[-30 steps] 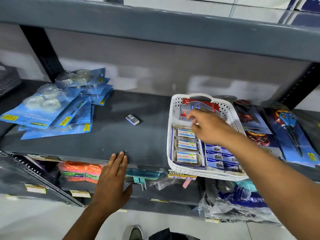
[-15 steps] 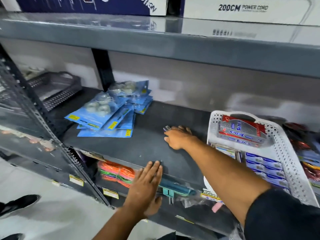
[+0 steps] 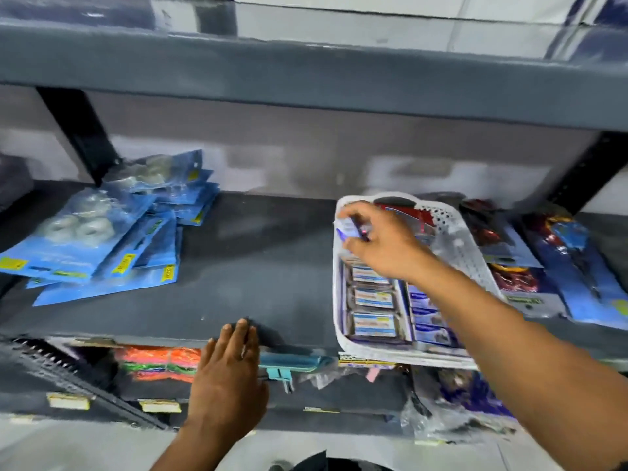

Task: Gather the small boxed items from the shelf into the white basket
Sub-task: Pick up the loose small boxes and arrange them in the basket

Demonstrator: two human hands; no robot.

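A white perforated basket [image 3: 470, 256] stands on the right of the dark shelf [image 3: 258, 263]. Several small boxes lie in it, among them clear ones with white and blue labels [image 3: 373, 297], blue ones [image 3: 424, 314] and a red pack [image 3: 413, 214] at the back. My right hand [image 3: 384, 243] hovers over the basket's back left corner, fingers pinched on a small white and blue box [image 3: 348, 229]. My left hand [image 3: 231, 375] rests flat on the shelf's front edge, fingers together and holding nothing.
Blue blister packs of tape rolls [image 3: 102, 232] are piled at the shelf's left. Packs of scissors [image 3: 571, 266] lie right of the basket. An upper shelf [image 3: 306, 73] overhangs. Below sit orange and green bundles [image 3: 159, 362] and plastic bags [image 3: 458, 399].
My right hand picked the small box off the middle of the shelf and carried it right, over the basket. The left hand stayed on the shelf edge. The view swung back to the right.
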